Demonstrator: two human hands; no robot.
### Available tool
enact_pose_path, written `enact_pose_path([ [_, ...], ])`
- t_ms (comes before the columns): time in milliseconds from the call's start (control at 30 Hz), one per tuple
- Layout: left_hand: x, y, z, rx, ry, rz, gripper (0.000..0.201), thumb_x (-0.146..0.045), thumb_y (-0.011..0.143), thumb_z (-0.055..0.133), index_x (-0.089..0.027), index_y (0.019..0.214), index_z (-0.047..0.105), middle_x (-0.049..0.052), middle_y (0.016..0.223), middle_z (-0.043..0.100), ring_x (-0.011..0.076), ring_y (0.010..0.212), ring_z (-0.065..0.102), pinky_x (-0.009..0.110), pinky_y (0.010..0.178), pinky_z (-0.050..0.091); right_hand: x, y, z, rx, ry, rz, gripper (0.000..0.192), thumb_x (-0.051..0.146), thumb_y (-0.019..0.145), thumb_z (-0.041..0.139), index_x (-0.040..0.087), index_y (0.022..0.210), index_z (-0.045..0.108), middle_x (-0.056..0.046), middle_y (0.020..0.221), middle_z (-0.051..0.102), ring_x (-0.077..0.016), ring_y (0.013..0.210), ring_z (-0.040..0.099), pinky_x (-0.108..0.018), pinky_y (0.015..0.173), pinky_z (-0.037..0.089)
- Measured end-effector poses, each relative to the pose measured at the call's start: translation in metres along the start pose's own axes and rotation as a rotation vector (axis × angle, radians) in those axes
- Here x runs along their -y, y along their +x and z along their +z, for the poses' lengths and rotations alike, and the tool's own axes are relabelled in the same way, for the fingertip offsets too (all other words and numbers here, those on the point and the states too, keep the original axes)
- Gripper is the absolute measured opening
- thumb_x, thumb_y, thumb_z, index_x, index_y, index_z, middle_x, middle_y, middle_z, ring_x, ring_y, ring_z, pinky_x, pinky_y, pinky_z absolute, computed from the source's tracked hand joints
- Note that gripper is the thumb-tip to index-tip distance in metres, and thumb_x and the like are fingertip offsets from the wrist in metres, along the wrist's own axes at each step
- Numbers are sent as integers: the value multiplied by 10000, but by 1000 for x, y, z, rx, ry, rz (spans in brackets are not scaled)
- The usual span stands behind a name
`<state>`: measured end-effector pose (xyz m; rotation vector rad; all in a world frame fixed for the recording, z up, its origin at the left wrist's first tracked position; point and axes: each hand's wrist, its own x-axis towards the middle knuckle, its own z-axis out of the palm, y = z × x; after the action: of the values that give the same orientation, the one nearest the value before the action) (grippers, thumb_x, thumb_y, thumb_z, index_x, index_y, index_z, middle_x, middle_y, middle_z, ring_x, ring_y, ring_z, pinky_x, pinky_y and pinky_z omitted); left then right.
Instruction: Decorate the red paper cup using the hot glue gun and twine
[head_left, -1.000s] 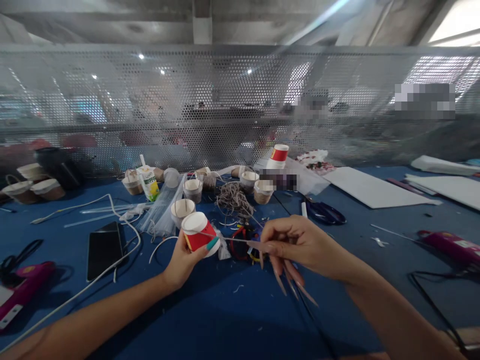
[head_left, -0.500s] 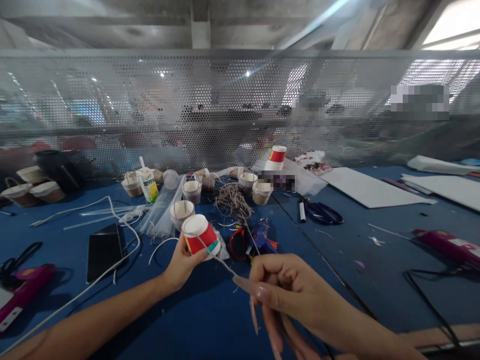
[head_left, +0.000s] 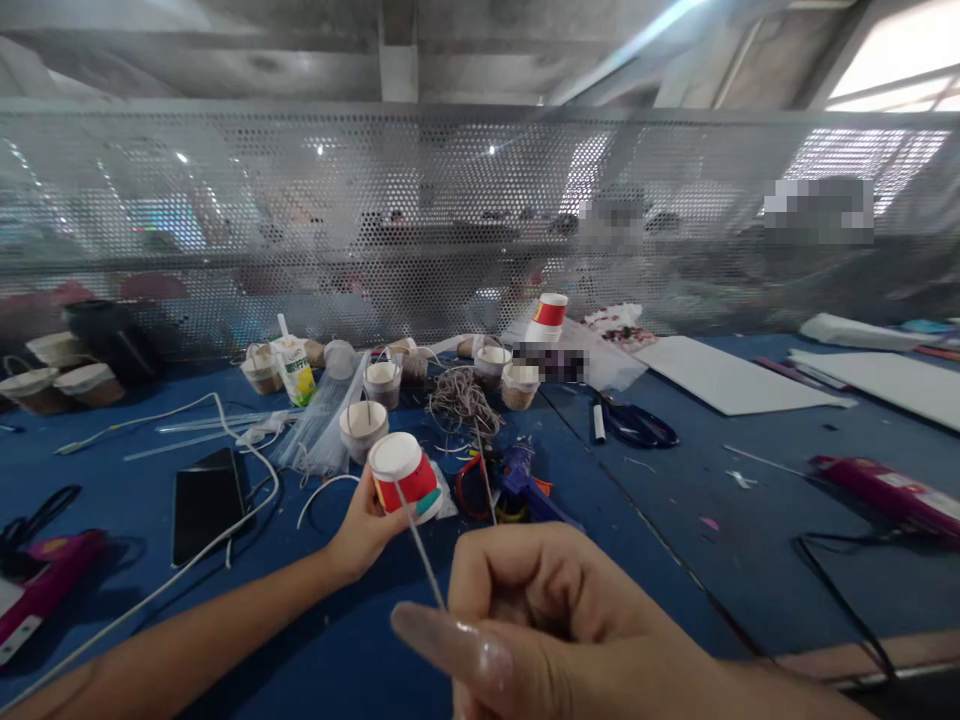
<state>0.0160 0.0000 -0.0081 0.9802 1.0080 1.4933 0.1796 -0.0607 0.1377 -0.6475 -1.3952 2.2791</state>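
A red paper cup (head_left: pixel 403 477) is gripped by the left hand (head_left: pixel 365 528) above the blue table (head_left: pixel 675 560). A thin strand (head_left: pixel 420 545) from the cup is pinched in the closed right hand (head_left: pixel 555 625). If it is pulled too hard, the strand could tear out of the cup.

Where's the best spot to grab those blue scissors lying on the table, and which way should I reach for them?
Probably best by the handle loops, the dark rounded end of the scissors, reaching down from above. They lie flat on the blue table, so a sideways reach would just push them along. The loops face right with bare table around them, while a white marker lies close on the left.
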Motion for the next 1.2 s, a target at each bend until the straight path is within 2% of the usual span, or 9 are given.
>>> enact_pose_path([
  [67, 0, 0, 0, -1, -36, -10, 533, -328, 452, 840, -225, 911, 590, 8, 729, 682, 268, 864, 662, 346, 774, 542, -1, 2, 1, 18, -27, -23, 384, 465, 746, 696, 150, 648, 501, 48, 501, 540, 1, 348, 429, -85, 334, 301],
  [200, 3, 6, 1, -25, -54, 13, 644, -311, 409, 845, -192, 979, 569, 36, 863, 693, 234, 820, 659, 342, 772, 526, -4, 11, -21, -189, -258, -223, 368, 476, 858, 541, 167, 662, 504, 65, 395, 483, -34, 268, 398, -119, 283, 308],
  [400, 6, 14, -1, -70, 25, 80, 630, -322, 498, 803, -197, 1037, 503, 35, 975, 664, 209, 890, 631, 360, 870, 474, -7, 47, -97, -808, -1204, -522, 299, 299, 910, 436, 203, 627, 420, 34, 430, 497, -107, 361, 517, -221, 417, 408],
  [500, 8, 17, -4, -91, 155, 160, 584, -303, 554, 778, -199, 1049, 485, 32, 1018, 626, 191, 933, 598, 352, 920, 438, -12, 62, -123, -871, -1790, -385, 233, 249, 892, 436, 184, 672, 476, -14, 493, 527, -143, 416, 513, -256, 424, 371],
  [600, 11, 18, -7, -107, 261, 229, 548, -277, 579, 766, -201, 1042, 483, 31, 1048, 588, 192, 975, 569, 354, 949, 413, -20, 70, -131, -931, -1914, -340, 170, 265, 856, 470, 128, 793, 548, -155, 714, 606, -262, 646, 590, -304, 454, 411],
  [733, 16, 17, -10, -74, 260, 248, 540, -264, 595, 758, -199, 1051, 476, 32, 1044, 574, 195, 974, 566, 356, 942, 420, -33, 71, -129, -1036, -2096, -592, 281, 220, 803, 498, 45, 1019, 541, -237, 984, 568, -343, 920, 534, -438, 702, 492],
  [900, 18, 15, -12, -53, 223, 281, 587, -286, 596, 766, -205, 1100, 478, 40, 1065, 583, 205, 1002, 574, 360, 956, 418, -53, 63, -123, -865, -2140, -949, 506, 171, 764, 478, 34, 1247, 406, -234, 1244, 471, -358, 1106, 441, -480, 886, 414],
  [1033, 17, 12, -14, -55, 269, 318, 645, -310, 583, 776, -193, 1148, 488, 80, 1139, 572, 240, 1070, 558, 393, 993, 400, -63, 58, -120, -575, -1877, -1160, 524, 150, 742, 447, 91, 1252, 343, -168, 1038, 556, -284, 918, 535, -446, 763, 450],
  [1200, 17, 11, -15, -44, 286, 330, 680, -314, 577, 783, -194, 1173, 478, 89, 1153, 564, 255, 1096, 551, 409, 1003, 402, -63, 60, -123, -434, -1485, -956, 497, 272, 841, 413, 128, 1288, 251, 9, 674, 466, -170, 555, 486, -309, 531, 429],
])
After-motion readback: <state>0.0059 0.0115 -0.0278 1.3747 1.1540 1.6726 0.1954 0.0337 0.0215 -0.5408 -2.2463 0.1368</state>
